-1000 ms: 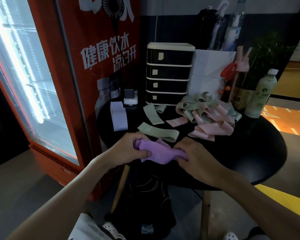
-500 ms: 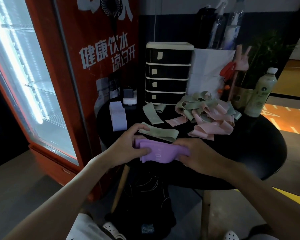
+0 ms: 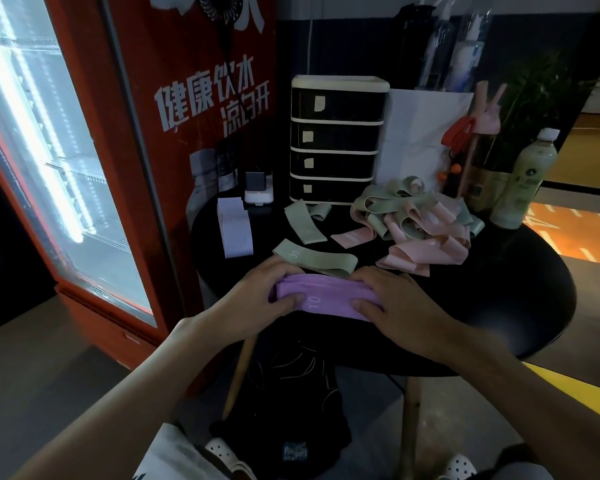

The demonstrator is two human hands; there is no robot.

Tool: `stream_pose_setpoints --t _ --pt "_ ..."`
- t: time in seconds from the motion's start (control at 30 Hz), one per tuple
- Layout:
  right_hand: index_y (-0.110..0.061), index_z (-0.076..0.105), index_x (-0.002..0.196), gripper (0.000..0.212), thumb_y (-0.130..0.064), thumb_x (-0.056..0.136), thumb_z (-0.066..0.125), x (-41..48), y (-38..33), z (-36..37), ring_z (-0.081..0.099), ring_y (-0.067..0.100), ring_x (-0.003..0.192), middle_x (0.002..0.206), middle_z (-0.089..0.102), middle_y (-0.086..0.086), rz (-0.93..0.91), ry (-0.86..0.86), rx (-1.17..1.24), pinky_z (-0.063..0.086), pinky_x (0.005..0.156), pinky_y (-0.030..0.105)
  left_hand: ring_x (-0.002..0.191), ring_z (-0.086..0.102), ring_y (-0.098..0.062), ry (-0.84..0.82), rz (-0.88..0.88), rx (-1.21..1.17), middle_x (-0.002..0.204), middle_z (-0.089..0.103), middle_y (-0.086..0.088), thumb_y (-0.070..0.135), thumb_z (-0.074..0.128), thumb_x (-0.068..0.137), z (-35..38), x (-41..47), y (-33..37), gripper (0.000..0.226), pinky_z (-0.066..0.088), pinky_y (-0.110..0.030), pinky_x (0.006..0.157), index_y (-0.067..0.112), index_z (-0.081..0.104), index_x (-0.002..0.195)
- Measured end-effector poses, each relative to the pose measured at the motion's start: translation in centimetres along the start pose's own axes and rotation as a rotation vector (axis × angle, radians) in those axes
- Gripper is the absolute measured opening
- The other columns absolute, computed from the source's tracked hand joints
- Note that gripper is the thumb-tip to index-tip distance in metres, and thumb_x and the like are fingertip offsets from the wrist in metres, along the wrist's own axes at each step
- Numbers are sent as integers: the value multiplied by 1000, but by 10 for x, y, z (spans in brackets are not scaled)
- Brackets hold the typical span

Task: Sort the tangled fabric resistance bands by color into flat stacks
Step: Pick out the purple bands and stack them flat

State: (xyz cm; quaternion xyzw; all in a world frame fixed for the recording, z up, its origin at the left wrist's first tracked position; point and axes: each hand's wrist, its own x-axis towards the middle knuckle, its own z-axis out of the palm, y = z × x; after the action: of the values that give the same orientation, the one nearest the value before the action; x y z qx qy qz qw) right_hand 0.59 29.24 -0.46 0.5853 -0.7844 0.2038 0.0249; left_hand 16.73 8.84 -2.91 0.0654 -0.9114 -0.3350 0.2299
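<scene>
A stack of purple bands [image 3: 321, 296] marked "10" lies near the front edge of the round black table [image 3: 499, 299]. My left hand [image 3: 257, 299] grips its left end and my right hand [image 3: 399, 303] grips its right end, thumbs on top. Just behind lies a flat green band [image 3: 316, 258] marked "30", and another green band [image 3: 303, 225] lies further back. A tangled heap of green and pink bands [image 3: 420, 220] sits at the back right. A pale lilac band [image 3: 234, 226] lies flat at the back left.
A black drawer unit [image 3: 336, 140] stands at the back of the table, with a white bag, spray bottles and a plant beside it. A green bottle [image 3: 525, 181] stands at the right. A red fridge [image 3: 84, 150] is on the left. A dark bag [image 3: 291, 410] lies under the table.
The purple bands went from bunched between my hands to a flatter stack on the table. Both hands have shifted slightly forward over its ends.
</scene>
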Motion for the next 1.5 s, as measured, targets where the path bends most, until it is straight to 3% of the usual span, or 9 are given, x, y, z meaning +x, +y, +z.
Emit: stream_pose_setpoints --t 0.4,0.57,0.73,0.87,1.0,1.13,1.27,1.33,1.5 --pt "-24 51 126 28 -33 100 46 -2 0 6 54 8 102 113 54 -10 43 -19 25 41 93 33 77 67 -15 58 -136 -180 88 70 5 18 78 85 -1 -9 0 20 55 -28 71 23 66 99" --pt "-24 62 108 15 -28 94 60 2 -2 10 59 -3 86 96 64 -12 150 74 286 41 72 8 79 69 -12 182 -174 -349 94 73 0 8 76 85 -4 -5 3 29 57 -28 72 21 66 109" --pt "-18 64 98 9 -20 90 67 28 -13 12 64 3 70 82 69 -1 256 151 711 46 61 14 77 68 -29 337 -242 -494 95 72 -17 11 74 88 -31 27 13 52 58 -47 73 31 48 128" --pt "-5 63 96 17 -20 92 66 74 -24 13 60 13 72 84 66 12 270 189 870 46 65 25 86 66 -18 432 -226 -430 102 63 0 7 77 83 -69 84 9 55 60 -38 79 22 46 127" --pt "-2 62 87 17 -18 91 62 129 -23 21 53 12 70 76 60 7 337 170 900 40 64 28 78 59 -7 326 -174 -190 98 58 3 7 77 84 -103 139 -7 46 53 -14 60 13 51 122" --pt "-17 45 58 36 -13 89 63 176 -15 36 37 -1 42 42 42 -17 414 117 871 30 49 19 77 67 -24 192 -166 -26 91 69 -13 10 80 82 -123 183 -38 33 56 -29 65 14 59 108" --pt "-28 48 88 22 -31 81 68 207 -13 58 61 12 81 80 59 -13 479 134 819 49 82 39 79 68 -26 68 -173 61 95 68 -12 12 81 81 -127 212 -73 27 58 -36 68 19 63 100" --pt "-28 47 96 26 -38 81 66 218 -11 66 61 21 95 90 59 -8 480 131 739 44 96 50 82 69 -30 34 -198 85 97 68 -15 12 81 81 -126 220 -90 27 59 -38 70 20 63 100" --pt "-23 47 105 26 -40 91 59 229 -6 77 56 17 93 81 57 -11 447 115 526 30 95 36 74 68 -12 -24 -239 102 90 67 -7 14 81 82 -120 226 -121 27 56 -25 65 17 63 103"
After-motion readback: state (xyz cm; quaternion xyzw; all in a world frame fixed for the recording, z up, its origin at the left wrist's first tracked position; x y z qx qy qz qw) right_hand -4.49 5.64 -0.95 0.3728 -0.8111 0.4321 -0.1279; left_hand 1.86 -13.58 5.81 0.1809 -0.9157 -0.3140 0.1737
